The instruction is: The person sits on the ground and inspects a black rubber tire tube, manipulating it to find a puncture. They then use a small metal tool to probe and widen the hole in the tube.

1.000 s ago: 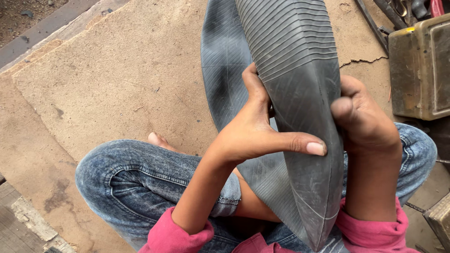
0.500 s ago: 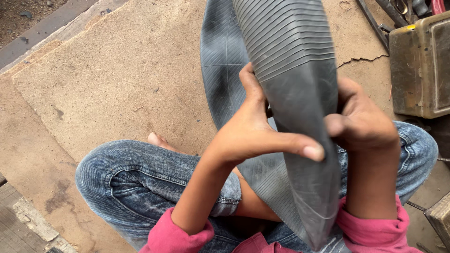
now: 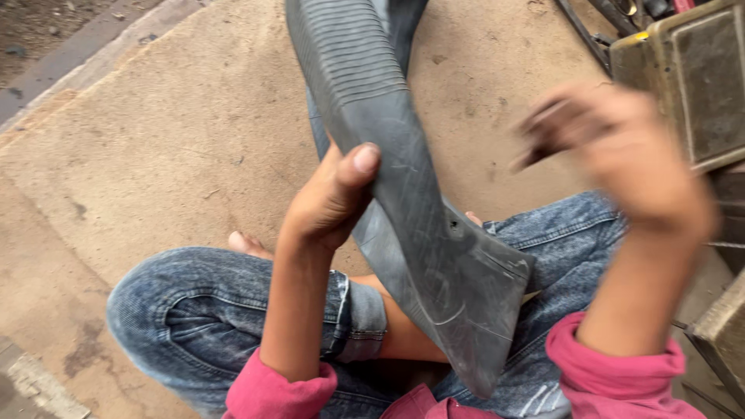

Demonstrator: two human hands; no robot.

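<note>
A long grey rubber inner tube, flat and ribbed along its length, runs from the top of the view down onto my lap. My left hand grips it from the left side, thumb pressed on its ribbed face. My right hand is off the tube, raised to its right and blurred by motion, fingers loosely curled with nothing visible in them. A small hole shows in the tube near its lower end. I sit cross-legged in blue jeans with pink sleeves.
A dirty olive metal box stands at the right edge, with dark metal bars behind it. Concrete floor spreads to the left, ending at a kerb at the top left. A bare foot shows by my knee.
My right hand has let go of the tube and swung out to the right. The tube has tilted over leftward, now held by my left hand alone.
</note>
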